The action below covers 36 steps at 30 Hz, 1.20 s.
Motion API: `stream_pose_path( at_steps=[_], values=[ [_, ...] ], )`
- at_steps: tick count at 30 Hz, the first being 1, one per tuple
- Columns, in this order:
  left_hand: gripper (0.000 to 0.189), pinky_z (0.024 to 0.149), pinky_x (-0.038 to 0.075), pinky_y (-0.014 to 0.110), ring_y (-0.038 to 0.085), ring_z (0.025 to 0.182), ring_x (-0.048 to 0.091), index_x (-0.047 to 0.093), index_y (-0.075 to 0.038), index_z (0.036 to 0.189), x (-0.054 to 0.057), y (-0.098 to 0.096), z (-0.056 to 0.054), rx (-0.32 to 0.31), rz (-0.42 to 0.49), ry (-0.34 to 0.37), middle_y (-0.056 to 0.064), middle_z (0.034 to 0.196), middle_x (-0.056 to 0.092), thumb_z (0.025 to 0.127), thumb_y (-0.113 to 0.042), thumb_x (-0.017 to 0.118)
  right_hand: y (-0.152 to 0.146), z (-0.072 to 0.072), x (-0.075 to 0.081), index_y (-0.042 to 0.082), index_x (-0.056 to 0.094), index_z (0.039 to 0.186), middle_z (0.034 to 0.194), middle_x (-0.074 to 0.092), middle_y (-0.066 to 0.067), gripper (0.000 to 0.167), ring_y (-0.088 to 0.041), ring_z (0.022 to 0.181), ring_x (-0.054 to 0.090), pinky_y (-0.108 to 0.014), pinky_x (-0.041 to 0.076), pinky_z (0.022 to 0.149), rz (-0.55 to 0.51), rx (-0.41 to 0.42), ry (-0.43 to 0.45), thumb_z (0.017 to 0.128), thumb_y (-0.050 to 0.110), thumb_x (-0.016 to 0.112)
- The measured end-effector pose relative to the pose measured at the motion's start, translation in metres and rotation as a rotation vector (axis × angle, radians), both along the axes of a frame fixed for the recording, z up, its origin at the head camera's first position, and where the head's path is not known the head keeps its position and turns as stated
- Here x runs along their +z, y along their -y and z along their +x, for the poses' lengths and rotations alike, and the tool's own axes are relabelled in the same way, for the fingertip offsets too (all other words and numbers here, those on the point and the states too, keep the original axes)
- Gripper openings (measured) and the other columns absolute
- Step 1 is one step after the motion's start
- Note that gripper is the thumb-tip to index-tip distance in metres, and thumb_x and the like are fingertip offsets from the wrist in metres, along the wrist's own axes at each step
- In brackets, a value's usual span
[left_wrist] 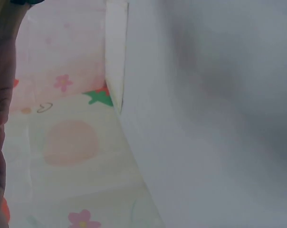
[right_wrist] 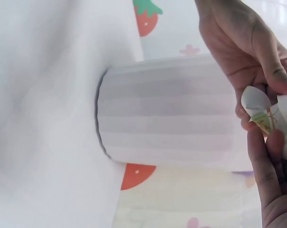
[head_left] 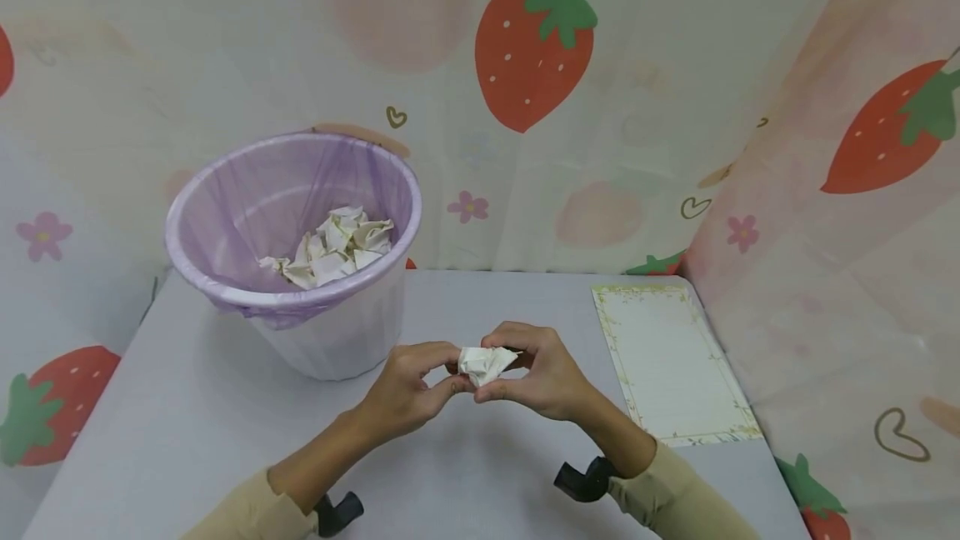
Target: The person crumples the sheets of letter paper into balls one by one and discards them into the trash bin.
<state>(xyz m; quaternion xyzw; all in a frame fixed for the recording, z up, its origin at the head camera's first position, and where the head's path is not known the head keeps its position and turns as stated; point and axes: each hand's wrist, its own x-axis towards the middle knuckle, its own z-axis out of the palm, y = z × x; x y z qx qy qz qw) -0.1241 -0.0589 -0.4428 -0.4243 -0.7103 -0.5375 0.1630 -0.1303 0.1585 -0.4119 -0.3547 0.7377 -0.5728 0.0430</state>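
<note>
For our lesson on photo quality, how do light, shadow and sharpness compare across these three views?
Head view: fairly even light, the crumpled paper reasonably sharp, soft shadows on the table; left wrist view: dimmer, with broad, soft-edged shadows on the table; right wrist view: brighter, the table washed out, the bin pale and low in contrast.

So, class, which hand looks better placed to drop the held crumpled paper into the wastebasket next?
Probably the left. The left hand and right hand both hold the crumpled paper, but the left is nearer the purple-lined wastebasket; the right is nearer the bordered sheet.
</note>
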Motion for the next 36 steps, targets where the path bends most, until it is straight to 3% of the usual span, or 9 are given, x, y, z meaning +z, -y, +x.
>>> stream_pose_path(
  at_steps=[3, 8, 12, 15, 20, 24, 29, 32, 36],
  values=[
    [0.021, 0.066, 0.056, 0.027, 0.01, 0.078, 0.065, 0.072, -0.005, 0.1, 0.001, 0.0, -0.001, 0.006, -0.015, 0.014, 0.002, 0.091, 0.073, 0.081, -0.002, 0.08, 0.0, -0.001, 0.002, 0.007, 0.072, 0.102, 0.094, 0.068, -0.006, 0.037, -0.014, 0.085, 0.063, -0.034, 0.06, 0.067, 0.034, -0.036, -0.044, 0.069, 0.002, 0.089],
    [0.033, 0.08, 0.058, 0.031, 0.016, 0.096, 0.07, 0.07, -0.001, 0.114, 0.005, 0.002, 0.0, 0.005, -0.054, 0.08, 0.006, 0.107, 0.073, 0.083, -0.004, 0.079, -0.002, -0.004, 0.009, 0.004, 0.07, 0.097, 0.091, 0.068, -0.008, 0.04, -0.013, 0.083, 0.062, -0.034, 0.06, 0.065, 0.072, -0.083, -0.131, 0.064, -0.005, 0.09],
    [0.044, 0.09, 0.055, 0.033, 0.022, 0.109, 0.068, 0.065, 0.001, 0.125, 0.013, 0.007, 0.001, 0.073, -0.114, 0.064, 0.01, 0.119, 0.07, 0.084, -0.01, 0.079, -0.006, -0.009, 0.013, 0.003, 0.071, 0.097, 0.091, 0.068, -0.007, 0.04, -0.014, 0.082, 0.061, -0.032, 0.058, 0.065, 0.101, -0.135, -0.205, 0.063, 0.0, 0.092],
    [0.05, 0.092, 0.054, 0.036, 0.023, 0.112, 0.067, 0.064, -0.001, 0.128, 0.022, 0.015, 0.003, 0.183, -0.19, -0.033, 0.009, 0.123, 0.069, 0.084, -0.014, 0.081, -0.01, -0.012, 0.015, 0.006, 0.072, 0.098, 0.093, 0.068, -0.004, 0.042, -0.013, 0.081, 0.06, -0.027, 0.056, 0.065, 0.128, -0.183, -0.285, 0.063, 0.008, 0.094],
    [0.041, 0.092, 0.054, 0.042, 0.027, 0.112, 0.066, 0.066, -0.002, 0.127, 0.043, 0.035, 0.005, 0.37, -0.279, -0.303, 0.011, 0.123, 0.069, 0.094, -0.024, 0.071, -0.017, -0.019, 0.016, 0.008, 0.07, 0.101, 0.097, 0.065, -0.001, 0.045, -0.013, 0.085, 0.061, -0.024, 0.055, 0.072, 0.147, -0.23, -0.396, 0.064, 0.015, 0.095],
    [0.034, 0.093, 0.053, 0.044, 0.033, 0.109, 0.067, 0.07, 0.0, 0.119, 0.061, 0.051, 0.007, 0.503, -0.271, -0.571, 0.015, 0.119, 0.07, 0.103, -0.026, 0.056, -0.02, -0.025, 0.019, 0.006, 0.069, 0.104, 0.099, 0.063, -0.002, 0.048, -0.014, 0.088, 0.061, -0.023, 0.053, 0.076, 0.166, -0.281, -0.466, 0.064, 0.015, 0.095],
    [0.025, 0.097, 0.05, 0.044, 0.037, 0.097, 0.07, 0.075, 0.001, 0.106, 0.071, 0.065, 0.013, 0.599, -0.22, -0.855, 0.018, 0.111, 0.072, 0.1, -0.016, 0.058, -0.023, -0.031, 0.025, 0.004, 0.069, 0.107, 0.101, 0.064, -0.003, 0.053, -0.015, 0.089, 0.061, -0.023, 0.051, 0.077, 0.17, -0.33, -0.506, 0.062, 0.012, 0.095],
    [0.024, 0.105, 0.044, 0.049, 0.041, 0.098, 0.068, 0.075, 0.0, 0.104, 0.071, 0.074, 0.017, 0.681, -0.215, -0.904, 0.018, 0.11, 0.072, 0.098, -0.016, 0.059, -0.023, -0.035, 0.029, 0.002, 0.07, 0.11, 0.102, 0.064, -0.005, 0.055, -0.017, 0.09, 0.063, -0.022, 0.051, 0.078, 0.16, -0.347, -0.526, 0.062, 0.01, 0.095],
    [0.028, 0.111, 0.034, 0.056, 0.042, 0.113, 0.062, 0.074, -0.002, 0.107, 0.064, 0.086, 0.017, 0.815, -0.233, -0.865, 0.019, 0.116, 0.07, 0.097, -0.022, 0.056, -0.021, -0.042, 0.034, 0.001, 0.07, 0.112, 0.102, 0.065, -0.007, 0.056, -0.018, 0.091, 0.063, -0.022, 0.051, 0.079, 0.151, -0.366, -0.555, 0.062, 0.009, 0.095]
  ],
)
